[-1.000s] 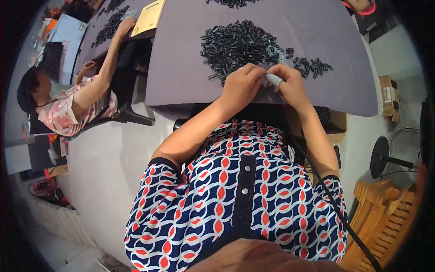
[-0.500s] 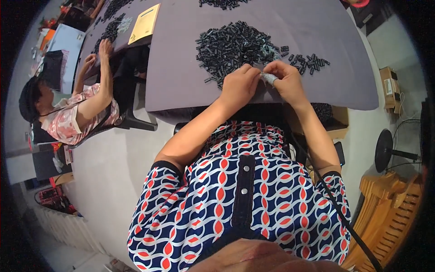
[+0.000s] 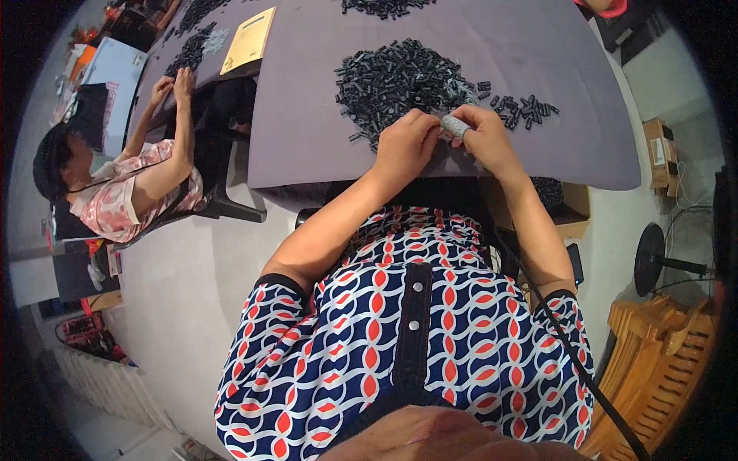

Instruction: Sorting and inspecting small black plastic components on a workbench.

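My left hand (image 3: pixel 405 147) and my right hand (image 3: pixel 489 140) meet at the near side of the table, with their fingertips pinched close together. Whatever lies between the fingertips is too small to make out. A pale grey wrap (image 3: pixel 456 126) covers a finger of my right hand. Just beyond both hands spreads a large pile of small black cylindrical pieces (image 3: pixel 396 77). Thin silvery bits (image 3: pixel 463 90) lie at the right edge of that pile. A smaller group of the black pieces (image 3: pixel 526 110) is scattered to the right of my right hand.
The grey-covered table (image 3: pixel 569 69) holds another black pile (image 3: pixel 384 8) at its far side. To the left a person (image 3: pixel 127 180) sits working over similar pieces near a yellow envelope (image 3: pixel 248 41). An open cardboard box (image 3: pixel 573 207) stands below the table's right side; a wooden chair (image 3: pixel 661 346) is at lower right.
The grey-wrapped finger of my right hand has turned and lifted a little at the fingertips. My left hand stays nearly in place. The seated person's hands have moved slightly closer together.
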Demonstrator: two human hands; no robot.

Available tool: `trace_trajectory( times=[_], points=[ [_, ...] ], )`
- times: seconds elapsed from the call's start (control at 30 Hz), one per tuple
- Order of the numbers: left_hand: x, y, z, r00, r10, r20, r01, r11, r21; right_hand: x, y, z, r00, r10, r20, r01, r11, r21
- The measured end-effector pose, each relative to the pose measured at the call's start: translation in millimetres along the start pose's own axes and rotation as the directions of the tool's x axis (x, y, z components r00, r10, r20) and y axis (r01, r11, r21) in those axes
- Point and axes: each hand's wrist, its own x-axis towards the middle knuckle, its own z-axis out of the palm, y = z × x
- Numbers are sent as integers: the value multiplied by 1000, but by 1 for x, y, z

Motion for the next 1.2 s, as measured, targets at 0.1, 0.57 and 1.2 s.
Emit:
trace_trajectory(
  times=[0.1, 0.57, 1.2],
  points=[
    [1, 1, 0, 1000, 5, -1, -5, 1000, 5, 4, 11, -5, 999, 19, 49, -24, 995, 101],
    [1, 1, 9, 997, 68, 23, -71, 985, 158, 2, 29, -8, 994, -111, -18, 113, 970, 216],
    [3, 5, 6, 999, 4, -36, -8, 996, -94, 3, 31, -13, 996, -90, 17, 82, 954, 289]
  ],
)
